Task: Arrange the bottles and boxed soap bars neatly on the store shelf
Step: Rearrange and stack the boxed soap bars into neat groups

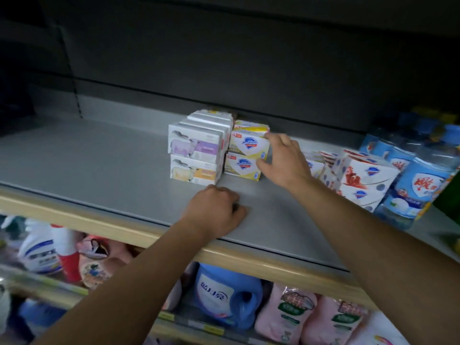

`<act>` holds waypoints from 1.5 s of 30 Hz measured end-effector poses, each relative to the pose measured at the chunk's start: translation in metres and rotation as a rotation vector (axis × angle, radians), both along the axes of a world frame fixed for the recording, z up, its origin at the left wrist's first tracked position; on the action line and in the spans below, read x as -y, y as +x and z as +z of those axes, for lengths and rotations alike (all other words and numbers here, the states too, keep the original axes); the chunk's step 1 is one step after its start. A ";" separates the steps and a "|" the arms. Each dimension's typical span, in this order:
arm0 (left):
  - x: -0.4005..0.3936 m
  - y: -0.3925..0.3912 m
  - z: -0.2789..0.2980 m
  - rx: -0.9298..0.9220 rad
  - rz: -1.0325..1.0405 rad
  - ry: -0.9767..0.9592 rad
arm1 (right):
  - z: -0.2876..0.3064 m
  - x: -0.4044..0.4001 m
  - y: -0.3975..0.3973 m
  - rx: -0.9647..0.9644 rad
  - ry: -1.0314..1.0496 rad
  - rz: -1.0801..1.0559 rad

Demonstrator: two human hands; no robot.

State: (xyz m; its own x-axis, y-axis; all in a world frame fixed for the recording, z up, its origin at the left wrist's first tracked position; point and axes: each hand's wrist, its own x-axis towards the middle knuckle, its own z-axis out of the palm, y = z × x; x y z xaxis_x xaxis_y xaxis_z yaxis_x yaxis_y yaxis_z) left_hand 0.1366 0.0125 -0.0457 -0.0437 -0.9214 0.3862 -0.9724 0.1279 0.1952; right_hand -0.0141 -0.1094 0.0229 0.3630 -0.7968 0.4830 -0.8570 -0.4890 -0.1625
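On the grey shelf (99, 160) stand two stacks of boxed soap. The white boxes with sheep pictures (196, 155) form the left stack. Right beside them, two yellow-and-white soap boxes (246, 155) lie one on the other. My right hand (283, 160) rests its spread fingers on the right end of the yellow boxes, touching both. My left hand (216, 210) lies on the shelf in front of the stacks, fingers curled in a fist with nothing in it. Red-and-white soap boxes (358, 180) and blue-labelled clear bottles (418, 185) stand crowded at the right.
The shelf has a tan front edge (124, 227) and a dark back panel. Below it sit a white spray bottle (42, 250), a blue detergent jug (224, 295) and pink refill pouches (293, 314). The shelf's left half is bare grey surface.
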 end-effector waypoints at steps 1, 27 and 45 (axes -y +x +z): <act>0.000 -0.001 0.000 0.002 0.008 -0.004 | -0.001 0.005 0.007 -0.008 -0.011 -0.009; 0.005 0.022 0.001 -0.890 -0.219 -0.028 | -0.061 -0.070 -0.031 0.632 0.328 0.376; -0.010 0.016 0.013 -0.960 -0.041 -0.031 | -0.054 -0.082 -0.038 0.815 0.607 0.192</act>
State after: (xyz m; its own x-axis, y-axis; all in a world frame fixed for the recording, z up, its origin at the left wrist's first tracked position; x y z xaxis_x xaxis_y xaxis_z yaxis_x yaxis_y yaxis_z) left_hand 0.1528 0.0221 -0.0328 0.2718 -0.9148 0.2986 -0.3944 0.1771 0.9017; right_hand -0.0517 -0.0270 -0.0308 0.2529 -0.9515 0.1750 -0.2922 -0.2476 -0.9237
